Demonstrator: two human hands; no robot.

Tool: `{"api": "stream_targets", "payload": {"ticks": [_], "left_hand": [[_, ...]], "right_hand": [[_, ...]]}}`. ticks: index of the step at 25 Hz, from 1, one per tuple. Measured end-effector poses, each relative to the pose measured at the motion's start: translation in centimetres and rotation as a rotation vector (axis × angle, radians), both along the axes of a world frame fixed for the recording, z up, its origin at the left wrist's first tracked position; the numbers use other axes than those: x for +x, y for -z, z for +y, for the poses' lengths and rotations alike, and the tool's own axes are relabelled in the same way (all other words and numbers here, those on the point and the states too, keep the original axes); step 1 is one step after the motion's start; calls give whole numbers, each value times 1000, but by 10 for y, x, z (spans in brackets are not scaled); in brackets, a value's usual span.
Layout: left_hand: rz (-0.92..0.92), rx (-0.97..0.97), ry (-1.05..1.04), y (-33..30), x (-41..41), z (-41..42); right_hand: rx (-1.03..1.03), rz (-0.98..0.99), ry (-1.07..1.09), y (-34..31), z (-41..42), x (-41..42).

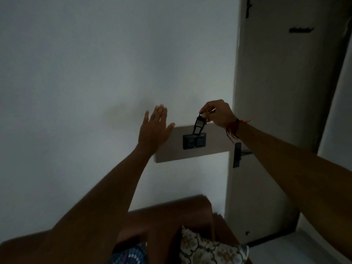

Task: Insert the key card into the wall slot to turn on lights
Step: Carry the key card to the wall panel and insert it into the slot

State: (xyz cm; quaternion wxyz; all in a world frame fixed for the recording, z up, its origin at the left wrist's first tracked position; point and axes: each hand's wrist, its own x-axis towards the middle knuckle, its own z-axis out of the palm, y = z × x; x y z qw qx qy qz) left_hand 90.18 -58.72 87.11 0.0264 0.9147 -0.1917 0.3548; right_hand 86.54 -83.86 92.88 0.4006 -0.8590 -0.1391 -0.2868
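Observation:
The room is dim. A dark key card (199,125) hangs upright from the fingertips of my right hand (217,113), which pinches its top end by a ring. The card's lower end meets the top edge of a black wall slot unit (194,141); how deep it sits I cannot tell. The unit is mounted on a pale rectangular panel (209,149) on the white wall. My left hand (155,128) is flat and open, fingers apart, palm against the wall at the panel's left edge, holding nothing.
A pale door (282,92) stands to the right with a dark handle plate (237,154) just right of the panel. Below lies brown wooden furniture (171,212) with patterned cushions (209,248). A dark hook rack (301,29) hangs high on the door.

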Motion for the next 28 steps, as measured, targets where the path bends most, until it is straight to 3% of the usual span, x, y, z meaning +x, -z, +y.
{"api": "stream_targets", "payload": {"ticks": [8, 10, 16, 28], "left_hand": [[-10, 26, 22, 12, 58, -29], [84, 35, 16, 26, 145, -86], [60, 38, -39, 46, 156, -85], [183, -27, -246, 89, 206, -141]], "right_hand": [[-117, -25, 85, 8, -18, 58], [-165, 28, 98, 23, -71, 156], [-189, -12, 68, 45, -75, 193], [-291, 100, -121, 99, -109, 303]]}}
